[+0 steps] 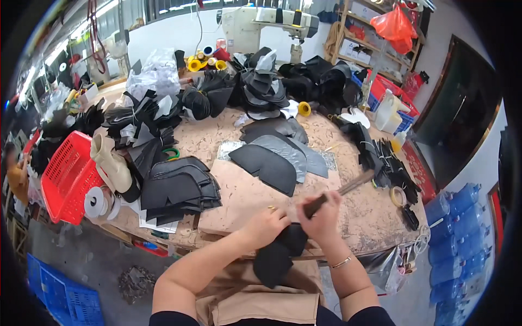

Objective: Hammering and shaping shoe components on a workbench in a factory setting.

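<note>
My left hand [265,227] rests at the near table edge, its fingers closed on a black shoe-upper piece [273,264] that hangs over the edge toward my lap. My right hand [323,220] is closed around a long brownish tool [353,183], its straight end slanting up to the right. The tool's other end is dark and blurred beside my fingers, so its kind cannot be made out. Just beyond my hands lie overlapping black and grey curved pieces [266,165] on a pale board [234,204]. A stack of black cut pieces [179,187] sits to the left.
Bundles of black pieces [261,87] pile up at the back before a sewing machine [272,22]. At left are a red basket [68,176], a beige boot form [111,163] and a white spool [98,202]. Tape [398,196] lies right; blue water bottles [454,239] stand beyond.
</note>
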Available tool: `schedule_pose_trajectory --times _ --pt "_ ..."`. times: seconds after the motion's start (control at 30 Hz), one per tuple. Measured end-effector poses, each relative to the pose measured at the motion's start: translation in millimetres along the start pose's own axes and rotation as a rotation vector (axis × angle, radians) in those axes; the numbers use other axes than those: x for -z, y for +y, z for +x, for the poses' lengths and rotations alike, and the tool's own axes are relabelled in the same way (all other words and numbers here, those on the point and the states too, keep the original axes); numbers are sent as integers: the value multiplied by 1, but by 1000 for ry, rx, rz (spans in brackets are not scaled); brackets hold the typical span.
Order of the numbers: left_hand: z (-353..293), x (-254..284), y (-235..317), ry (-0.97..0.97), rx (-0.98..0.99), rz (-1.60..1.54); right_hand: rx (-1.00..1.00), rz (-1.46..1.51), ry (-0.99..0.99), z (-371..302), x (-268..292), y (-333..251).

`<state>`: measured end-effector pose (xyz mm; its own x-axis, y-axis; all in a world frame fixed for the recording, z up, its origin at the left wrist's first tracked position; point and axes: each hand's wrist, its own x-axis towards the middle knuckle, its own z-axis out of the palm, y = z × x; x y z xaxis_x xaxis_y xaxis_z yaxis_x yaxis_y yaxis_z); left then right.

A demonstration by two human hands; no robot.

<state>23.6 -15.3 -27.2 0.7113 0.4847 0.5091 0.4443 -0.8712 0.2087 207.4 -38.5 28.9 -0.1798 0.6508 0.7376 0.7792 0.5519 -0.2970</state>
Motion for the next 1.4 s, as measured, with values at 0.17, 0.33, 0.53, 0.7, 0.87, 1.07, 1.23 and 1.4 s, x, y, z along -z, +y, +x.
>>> schedule_pose_trajectory --times 0.17,0.33,0.53,0.7,0.87,1.07,1.23,1.4 --pt "38 1 -7 -119 -78 -173 -246 -23 288 -12 11 3" --pt "33 10 -4 -139 96 -288 -226 -123 128 -20 13 14" --pt "25 3 6 -49 53 -206 -187 -95 203 -8 11 8" --pt "24 4 8 -31 28 -162 -124 -54 132 -11 -1 15" --pt "20 6 7 -9 78 -156 -100 -110 185 -6 10 2" --pt "20 10 2 -2 162 -278 -179 -16 122 -16 -3 12" --pt "16 15 11 -28 41 -25 -184 -12 101 -9 1 11" --pt "17 11 17 -9 16 107 -121 -116 174 -11 2 12"
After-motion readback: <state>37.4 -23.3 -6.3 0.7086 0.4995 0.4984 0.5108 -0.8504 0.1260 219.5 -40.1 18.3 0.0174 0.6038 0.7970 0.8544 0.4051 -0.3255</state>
